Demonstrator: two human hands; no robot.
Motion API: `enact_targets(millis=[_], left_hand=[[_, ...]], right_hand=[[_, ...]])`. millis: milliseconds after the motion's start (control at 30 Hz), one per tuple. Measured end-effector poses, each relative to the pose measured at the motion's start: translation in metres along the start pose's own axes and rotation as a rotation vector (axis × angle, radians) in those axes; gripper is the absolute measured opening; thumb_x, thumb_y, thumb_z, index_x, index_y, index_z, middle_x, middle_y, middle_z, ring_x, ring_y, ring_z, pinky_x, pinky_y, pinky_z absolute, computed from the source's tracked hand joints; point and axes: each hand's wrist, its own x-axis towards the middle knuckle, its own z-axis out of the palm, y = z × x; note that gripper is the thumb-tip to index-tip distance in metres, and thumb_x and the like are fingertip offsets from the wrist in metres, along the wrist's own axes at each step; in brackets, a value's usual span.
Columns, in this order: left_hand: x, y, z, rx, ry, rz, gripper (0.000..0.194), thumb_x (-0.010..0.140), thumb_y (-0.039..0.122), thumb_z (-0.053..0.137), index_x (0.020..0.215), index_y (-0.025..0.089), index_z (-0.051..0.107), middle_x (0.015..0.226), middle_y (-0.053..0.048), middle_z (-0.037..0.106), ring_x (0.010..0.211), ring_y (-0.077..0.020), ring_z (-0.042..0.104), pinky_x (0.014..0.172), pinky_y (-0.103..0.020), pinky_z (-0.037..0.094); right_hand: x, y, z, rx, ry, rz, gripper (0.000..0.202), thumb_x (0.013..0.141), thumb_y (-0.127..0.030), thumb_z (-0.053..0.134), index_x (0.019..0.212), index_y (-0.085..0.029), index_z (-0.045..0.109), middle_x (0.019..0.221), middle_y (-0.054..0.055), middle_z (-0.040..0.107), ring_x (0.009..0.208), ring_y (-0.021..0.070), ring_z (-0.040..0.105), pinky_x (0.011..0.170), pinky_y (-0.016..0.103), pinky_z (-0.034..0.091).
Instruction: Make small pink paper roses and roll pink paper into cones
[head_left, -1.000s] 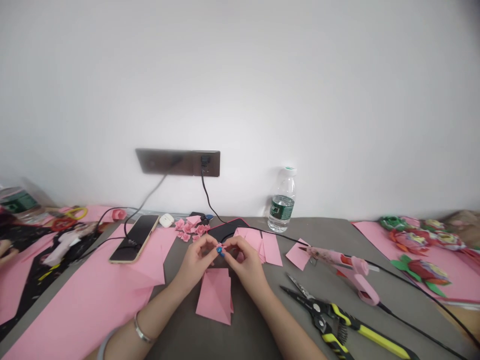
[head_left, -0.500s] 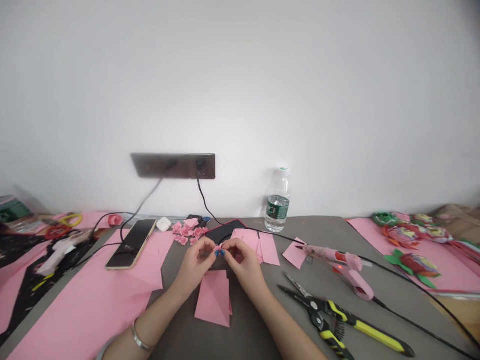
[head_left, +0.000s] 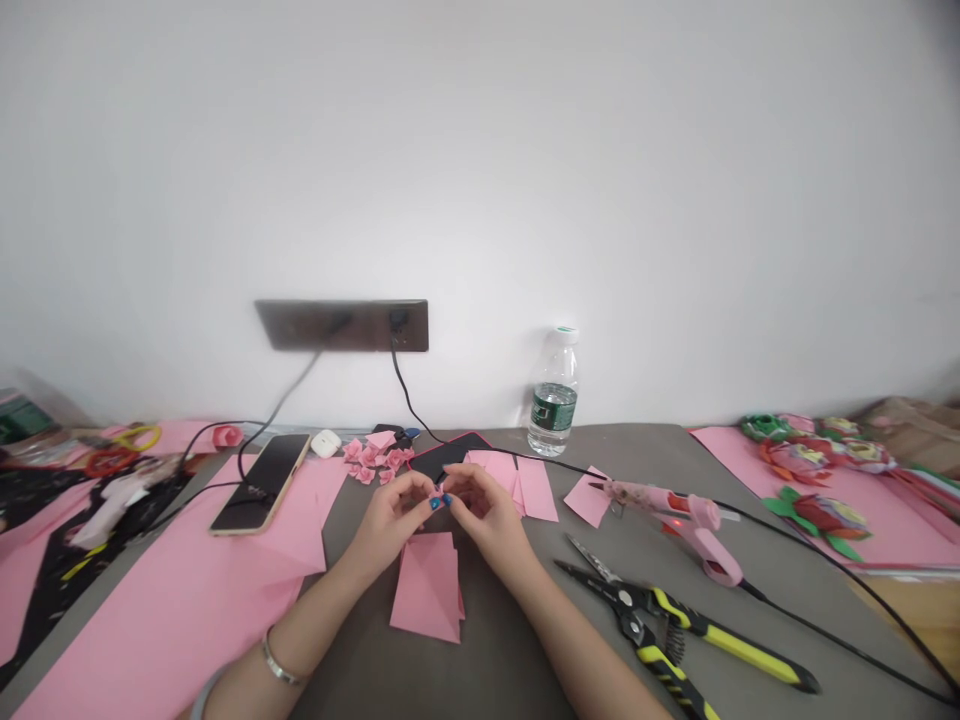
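Observation:
Over the middle of the grey table, my left hand (head_left: 396, 515) and my right hand (head_left: 484, 510) meet fingertip to fingertip. Both pinch a small pink paper piece (head_left: 438, 490), mostly hidden behind the fingers and blue-painted nails; its exact shape is too small to tell. Just below the hands lies a short stack of pink paper squares (head_left: 426, 590). Several small folded pink paper roses (head_left: 373, 460) sit beyond my left hand. More pink paper pieces (head_left: 537, 488) lie behind my right hand.
To the right are a pink glue gun (head_left: 667, 505) with a red light, and yellow-black pliers (head_left: 637, 600). A water bottle (head_left: 553, 400) stands by the wall. At left, a phone (head_left: 261, 485) rests on large pink sheets (head_left: 187, 590). Black cables (head_left: 525, 458) cross the table. Paper flowers (head_left: 825, 515) lie far right.
The fingers of my right hand have lifted and shifted around the small pink paper piece, thumb tips still together. The whole view has moved slightly.

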Motion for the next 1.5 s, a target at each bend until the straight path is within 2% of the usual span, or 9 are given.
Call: enact_targets(millis=[100, 267, 533, 833, 1000, 1100, 1233, 1500], left_hand=[[0.001, -0.001, -0.001, 0.007, -0.015, 0.017, 0.022, 0.078, 0.038, 0.070, 0.075, 0.018, 0.060, 0.072, 0.002, 0.055, 0.060, -0.0112, 0.049, 0.054, -0.021, 0.042], [0.000, -0.002, -0.002, 0.021, -0.022, 0.040, 0.020, 0.080, 0.036, 0.067, 0.077, 0.018, 0.061, 0.072, 0.002, 0.055, 0.060, -0.0113, 0.049, 0.055, -0.022, 0.041], [0.000, -0.001, 0.000, 0.058, -0.014, 0.053, 0.020, 0.078, 0.036, 0.069, 0.075, 0.019, 0.060, 0.072, 0.002, 0.057, 0.067, -0.0138, 0.053, 0.061, -0.024, 0.045], [-0.001, -0.003, 0.001, 0.048, -0.005, 0.007, 0.026, 0.078, 0.042, 0.071, 0.076, 0.018, 0.061, 0.072, 0.001, 0.058, 0.065, -0.0136, 0.055, 0.056, -0.023, 0.047], [0.000, -0.007, 0.000, 0.012, -0.008, -0.022, 0.029, 0.079, 0.045, 0.070, 0.080, 0.017, 0.062, 0.072, 0.001, 0.058, 0.065, -0.0133, 0.058, 0.058, -0.024, 0.051], [0.000, -0.007, -0.001, -0.008, -0.004, -0.026, 0.031, 0.079, 0.047, 0.071, 0.084, 0.019, 0.060, 0.073, 0.001, 0.061, 0.065, -0.0135, 0.060, 0.060, -0.025, 0.053], [0.000, -0.004, -0.001, -0.015, -0.013, -0.031, 0.033, 0.078, 0.046, 0.072, 0.092, 0.019, 0.060, 0.075, 0.000, 0.064, 0.067, -0.0146, 0.062, 0.061, -0.026, 0.054], [0.002, -0.008, -0.001, 0.014, -0.045, -0.023, 0.025, 0.078, 0.040, 0.072, 0.081, 0.018, 0.061, 0.073, 0.001, 0.061, 0.065, -0.0138, 0.059, 0.057, -0.024, 0.053]], right_hand=[[0.000, -0.008, -0.002, -0.050, -0.006, -0.029, 0.024, 0.083, -0.013, 0.054, 0.099, -0.023, 0.068, 0.095, 0.006, 0.069, 0.085, 0.0210, 0.066, 0.071, 0.032, 0.051], [0.002, -0.016, -0.007, -0.116, -0.014, -0.079, 0.015, 0.083, -0.011, 0.057, 0.084, -0.023, 0.066, 0.086, 0.005, 0.064, 0.084, 0.0212, 0.061, 0.074, 0.033, 0.048], [-0.001, -0.015, -0.007, -0.152, -0.081, -0.077, 0.013, 0.089, -0.012, 0.052, 0.087, -0.023, 0.060, 0.092, 0.006, 0.063, 0.090, 0.0221, 0.060, 0.081, 0.035, 0.047], [0.000, -0.012, -0.007, -0.130, -0.086, -0.043, 0.012, 0.088, -0.014, 0.051, 0.086, -0.023, 0.059, 0.093, 0.006, 0.063, 0.091, 0.0223, 0.059, 0.083, 0.036, 0.046], [0.001, -0.002, -0.005, -0.060, -0.066, 0.046, 0.008, 0.090, -0.025, 0.055, 0.086, -0.021, 0.061, 0.085, 0.004, 0.064, 0.080, 0.0196, 0.061, 0.072, 0.031, 0.048], [0.001, 0.001, -0.005, -0.008, -0.065, 0.102, 0.014, 0.090, -0.032, 0.057, 0.084, -0.021, 0.062, 0.079, 0.002, 0.066, 0.072, 0.0178, 0.061, 0.066, 0.029, 0.048], [0.002, -0.002, -0.006, 0.049, -0.073, 0.134, 0.022, 0.089, -0.040, 0.060, 0.082, -0.020, 0.064, 0.077, 0.002, 0.067, 0.071, 0.0174, 0.062, 0.065, 0.029, 0.050], [0.002, 0.001, -0.003, 0.094, -0.040, 0.157, 0.019, 0.083, -0.039, 0.067, 0.082, -0.020, 0.065, 0.075, 0.001, 0.067, 0.068, 0.0165, 0.062, 0.062, 0.028, 0.049]])
